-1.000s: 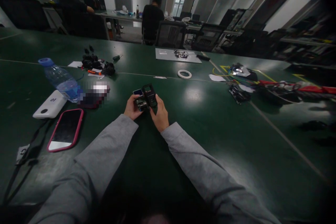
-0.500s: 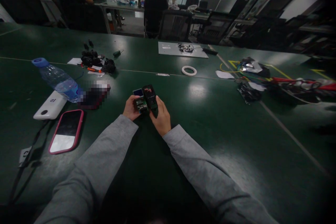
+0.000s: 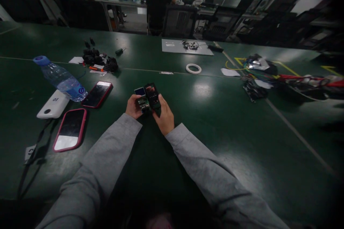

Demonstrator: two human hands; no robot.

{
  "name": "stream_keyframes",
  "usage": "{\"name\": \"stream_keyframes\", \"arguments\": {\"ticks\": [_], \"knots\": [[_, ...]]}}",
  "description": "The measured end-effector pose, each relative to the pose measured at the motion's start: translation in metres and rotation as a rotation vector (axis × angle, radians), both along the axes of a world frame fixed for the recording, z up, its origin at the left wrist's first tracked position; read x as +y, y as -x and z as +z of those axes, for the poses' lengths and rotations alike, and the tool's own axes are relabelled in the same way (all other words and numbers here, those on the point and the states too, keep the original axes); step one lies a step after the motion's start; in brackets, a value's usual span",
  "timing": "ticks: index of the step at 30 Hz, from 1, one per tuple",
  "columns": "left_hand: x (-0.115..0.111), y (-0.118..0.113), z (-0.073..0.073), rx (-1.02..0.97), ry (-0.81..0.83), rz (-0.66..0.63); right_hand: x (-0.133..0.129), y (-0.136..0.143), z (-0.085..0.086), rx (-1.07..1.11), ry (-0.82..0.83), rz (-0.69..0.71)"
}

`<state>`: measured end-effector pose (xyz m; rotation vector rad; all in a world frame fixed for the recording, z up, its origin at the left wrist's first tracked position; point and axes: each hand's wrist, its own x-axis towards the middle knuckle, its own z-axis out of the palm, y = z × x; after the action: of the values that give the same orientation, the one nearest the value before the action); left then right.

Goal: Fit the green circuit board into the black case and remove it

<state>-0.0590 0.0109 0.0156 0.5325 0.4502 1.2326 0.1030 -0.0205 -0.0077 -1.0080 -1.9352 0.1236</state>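
My left hand (image 3: 133,107) is closed on a green circuit board (image 3: 143,104) with metal ports on its edge. A small dark screen (image 3: 139,91) stands at the board's upper left, by my left thumb. My right hand (image 3: 165,116) grips a black rectangular case (image 3: 152,95) from its right side, thumb below and fingers along the edge. Board and case are held side by side above the green table (image 3: 204,121). Whether they are joined by a wire, I cannot tell. My fingers behind both parts are hidden.
On the left lie a water bottle (image 3: 61,78), a white power bank (image 3: 53,105) and two red-edged phones (image 3: 70,128). Farther back are black parts (image 3: 98,59), a screwdriver (image 3: 119,52), a tape roll (image 3: 193,68) and a grey board (image 3: 177,47). Wires (image 3: 303,82) spread at right. A person (image 3: 159,5) sits beyond.
The whole view has shifted slightly, so the table's things sit a little higher. Both hands keep their hold on the board and the case, almost unmoved.
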Motion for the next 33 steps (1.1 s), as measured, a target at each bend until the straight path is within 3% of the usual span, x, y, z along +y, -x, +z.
{"name": "stream_keyframes", "arguments": {"ticks": [7, 15, 25, 33], "knots": [[-0.001, -0.001, 0.001, -0.026, 0.034, 0.033, 0.002, 0.001, 0.000, 0.005, 0.006, 0.013], [-0.010, -0.005, 0.015, -0.063, -0.024, 0.034, -0.001, 0.000, 0.007, -0.043, -0.021, 0.013], [-0.010, -0.002, 0.009, -0.055, 0.013, 0.018, 0.001, 0.002, 0.002, -0.008, 0.012, 0.095], [-0.006, -0.002, 0.006, -0.070, 0.002, 0.008, 0.000, 0.003, 0.000, -0.001, 0.047, 0.076]]}}
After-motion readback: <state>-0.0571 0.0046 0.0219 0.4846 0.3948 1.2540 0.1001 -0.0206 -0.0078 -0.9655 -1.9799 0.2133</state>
